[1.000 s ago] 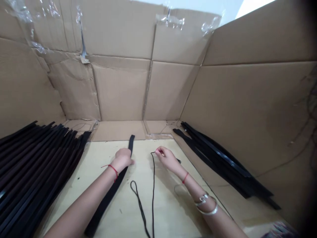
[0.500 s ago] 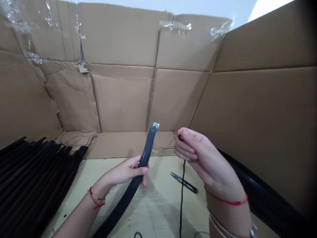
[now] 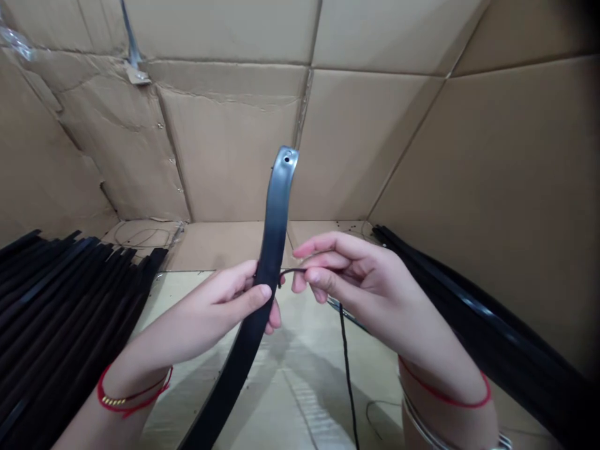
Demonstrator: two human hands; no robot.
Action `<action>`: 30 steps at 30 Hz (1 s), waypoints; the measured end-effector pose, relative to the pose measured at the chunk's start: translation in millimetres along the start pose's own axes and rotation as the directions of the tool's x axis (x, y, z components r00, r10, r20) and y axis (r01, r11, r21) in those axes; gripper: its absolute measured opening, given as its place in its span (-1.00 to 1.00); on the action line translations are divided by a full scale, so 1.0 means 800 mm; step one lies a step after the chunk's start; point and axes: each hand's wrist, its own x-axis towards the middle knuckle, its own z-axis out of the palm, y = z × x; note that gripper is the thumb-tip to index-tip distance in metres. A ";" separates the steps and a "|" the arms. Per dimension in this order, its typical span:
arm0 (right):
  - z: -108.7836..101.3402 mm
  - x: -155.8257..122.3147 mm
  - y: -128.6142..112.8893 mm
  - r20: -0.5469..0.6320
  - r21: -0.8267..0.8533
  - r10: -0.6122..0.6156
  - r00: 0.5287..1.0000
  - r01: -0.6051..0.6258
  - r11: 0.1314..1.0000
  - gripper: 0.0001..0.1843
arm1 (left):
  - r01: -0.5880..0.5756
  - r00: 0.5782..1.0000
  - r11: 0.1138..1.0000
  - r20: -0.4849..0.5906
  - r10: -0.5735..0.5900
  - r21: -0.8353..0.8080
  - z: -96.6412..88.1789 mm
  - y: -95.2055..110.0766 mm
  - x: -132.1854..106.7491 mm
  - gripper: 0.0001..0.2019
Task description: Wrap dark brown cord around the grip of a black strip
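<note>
My left hand (image 3: 244,297) is closed around a long, curved black strip (image 3: 275,212), thumb in front and fingers behind. The strip's upper end is shiny and has a small hole in it. Just right of the strip, my right hand (image 3: 347,269) pinches a thin black cord (image 3: 293,270) between thumb and fingers. One end of the cord reaches the strip's edge near my left fingers; whether it is fastened there I cannot tell. More of the cord hangs below my right hand. Thread snips (image 3: 349,314) lie on the table, partly hidden behind that hand.
Many dark strips (image 3: 70,312) lie side by side at the left. Further long black strips (image 3: 469,312) rest along the right side. Cardboard walls (image 3: 234,156) enclose the pale work surface (image 3: 290,387) at the back and sides. A loose thin thread (image 3: 375,406) lies near the front.
My right hand has moved left, bringing the cord to the strip's edge. The strip stands higher in view, its holed end turned more toward me. The view has tilted downward.
</note>
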 end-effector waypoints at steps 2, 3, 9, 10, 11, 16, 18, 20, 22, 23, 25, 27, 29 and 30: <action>0.005 -0.003 -0.003 -0.029 -0.096 -0.076 0.997 0.073 0.993 -0.95 | 0.042 0.998 0.999 -0.049 -0.042 -0.002 0.006 0.005 -0.003 -0.74; 0.008 -0.004 -0.005 -0.039 -0.139 -0.109 0.993 0.102 0.985 -0.92 | 0.067 0.996 0.998 -0.067 -0.067 0.001 0.009 0.007 -0.005 -0.74; 0.022 -0.004 -0.007 -0.124 -0.289 -0.228 0.966 0.185 0.940 -0.92 | 0.148 0.978 0.989 -0.153 -0.143 0.021 0.023 0.013 -0.014 -0.61; 0.024 -0.004 -0.006 -0.132 -0.316 -0.239 0.962 0.188 0.930 -0.92 | 0.153 0.973 0.988 -0.182 -0.146 0.027 0.025 0.013 -0.015 -0.58; 0.026 -0.004 -0.005 -0.138 -0.340 -0.249 0.959 0.191 0.921 -0.92 | 0.151 0.970 0.988 -0.200 -0.142 0.029 0.028 0.013 -0.015 -0.56; 0.032 -0.008 -0.006 -0.167 -0.429 -0.294 0.941 0.199 0.881 -0.92 | 0.076 0.972 0.997 -0.222 -0.073 0.002 0.038 0.013 -0.008 -0.59; 0.033 -0.011 -0.008 -0.174 -0.441 -0.309 0.935 0.207 0.874 -0.92 | 0.042 0.974 0.999 -0.224 -0.041 -0.004 0.040 0.012 -0.005 -0.65; 0.034 -0.012 -0.009 -0.186 -0.389 -0.299 0.936 0.209 0.897 -0.94 | 0.019 0.974 0.999 -0.224 -0.027 -0.041 0.041 0.009 -0.002 -0.69; 0.033 -0.012 -0.009 -0.190 -0.236 -0.235 0.953 0.188 0.953 -0.95 | 0.005 0.978 0.994 -0.208 -0.028 -0.110 0.040 0.007 -0.002 -0.69; 0.031 -0.011 -0.009 -0.180 -0.132 -0.181 0.967 0.158 0.979 -0.96 | 0.000 0.979 0.989 -0.202 -0.030 -0.149 0.039 0.006 -0.002 -0.68; 0.025 -0.009 -0.008 -0.138 0.061 -0.055 0.989 0.064 0.996 -0.94 | -0.038 0.976 0.977 -0.217 -0.009 -0.209 0.037 0.005 -0.005 -0.69; 0.019 -0.006 -0.006 -0.101 0.173 0.053 0.993 -0.036 0.984 -0.92 | -0.090 0.968 0.965 -0.250 0.026 -0.247 0.036 0.005 -0.007 -0.71; 0.014 -0.003 -0.001 -0.088 0.232 0.106 0.990 -0.083 0.969 -0.90 | -0.121 0.968 0.946 -0.246 0.045 -0.300 0.036 0.003 -0.009 -0.71; 0.012 -0.001 0.002 -0.074 0.264 0.114 0.991 -0.091 0.960 -0.90 | -0.121 0.974 0.933 -0.222 0.046 -0.340 0.036 0.002 -0.009 -0.71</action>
